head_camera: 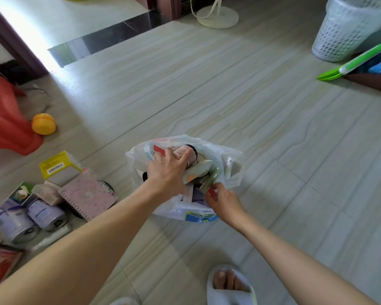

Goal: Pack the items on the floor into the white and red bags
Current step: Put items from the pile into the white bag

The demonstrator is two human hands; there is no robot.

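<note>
Pale floor tiles (262, 102) carry a white plastic bag (231, 172), open and part filled. Reaching in, the left hand (166, 170) curls its grip round a dark bottle (186, 154); the right hand (223, 202) pinches the bag's near rim. Left of it wait two purple tins (28, 216), a pink spiral notebook (88, 195) and a yellow box (58, 167).

Translucent white bag (233, 172) with blue-green print, pink patterned notebook (88, 194), purple cans (46, 214), yellow box (57, 166), orange-red stool (6, 126)
</note>
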